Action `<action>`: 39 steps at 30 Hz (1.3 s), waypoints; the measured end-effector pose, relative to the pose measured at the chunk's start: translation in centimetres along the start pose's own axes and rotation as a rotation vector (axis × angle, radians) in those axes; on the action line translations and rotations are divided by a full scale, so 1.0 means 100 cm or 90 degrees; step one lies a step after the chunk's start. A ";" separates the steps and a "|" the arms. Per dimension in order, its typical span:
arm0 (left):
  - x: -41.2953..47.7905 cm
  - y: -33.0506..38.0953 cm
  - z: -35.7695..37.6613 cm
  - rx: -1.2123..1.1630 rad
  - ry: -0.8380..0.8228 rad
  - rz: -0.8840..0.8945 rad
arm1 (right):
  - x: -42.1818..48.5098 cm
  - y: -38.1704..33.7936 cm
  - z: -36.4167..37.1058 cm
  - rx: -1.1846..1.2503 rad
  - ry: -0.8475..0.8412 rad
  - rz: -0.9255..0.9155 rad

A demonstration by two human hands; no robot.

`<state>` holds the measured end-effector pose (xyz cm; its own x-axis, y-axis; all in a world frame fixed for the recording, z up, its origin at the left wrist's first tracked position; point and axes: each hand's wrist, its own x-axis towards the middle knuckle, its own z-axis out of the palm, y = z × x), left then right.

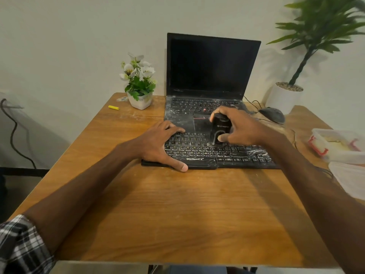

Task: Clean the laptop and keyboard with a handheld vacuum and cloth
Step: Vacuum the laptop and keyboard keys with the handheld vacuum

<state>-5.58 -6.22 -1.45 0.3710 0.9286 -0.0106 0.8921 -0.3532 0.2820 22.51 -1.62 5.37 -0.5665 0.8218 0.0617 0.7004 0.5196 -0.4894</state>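
Your right hand (239,127) grasps the small black handheld vacuum (220,127), thumb on its near face, and stands it nozzle-down on the keyboard (237,155) at the centre of the table (177,214). The white lettering on the vacuum is too blurred to read. A white mark on the keyboard's front edge looks like "Zebronics".

Your left hand (160,145) lies spread and released on the keyboard's 9 o'clock end. The open laptop (211,66), screen dark and deck dusted white, sits at 12 o'clock.

At 3 o'clock a clear box with red clips (324,131) holds something pale yellow. At 11 o'clock a white pot (140,101) holds white flowers. At 1 o'clock a round white pot (284,97) holds pebbles and a tall green plant.
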 end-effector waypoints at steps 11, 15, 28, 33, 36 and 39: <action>-0.001 -0.001 0.000 -0.014 0.004 0.001 | -0.009 0.019 -0.029 -0.073 0.045 0.025; -0.002 -0.001 0.000 -0.009 0.008 0.008 | -0.011 0.024 -0.019 0.008 0.032 0.026; -0.001 0.000 0.000 -0.006 0.002 -0.001 | -0.023 0.037 -0.031 0.007 0.033 0.046; -0.001 0.001 0.000 -0.004 0.002 0.008 | -0.011 0.028 -0.021 0.061 0.020 0.038; -0.002 0.001 0.000 -0.003 0.010 0.016 | -0.003 0.025 -0.014 -0.001 0.084 0.010; -0.002 0.001 -0.001 0.001 0.007 0.016 | -0.002 0.020 -0.014 0.033 0.040 -0.002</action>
<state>-5.58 -6.38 -1.37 0.3906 0.9205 0.0071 0.8829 -0.3768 0.2801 24.70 -0.41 5.60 -0.5387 0.8344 0.1166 0.6749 0.5102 -0.5331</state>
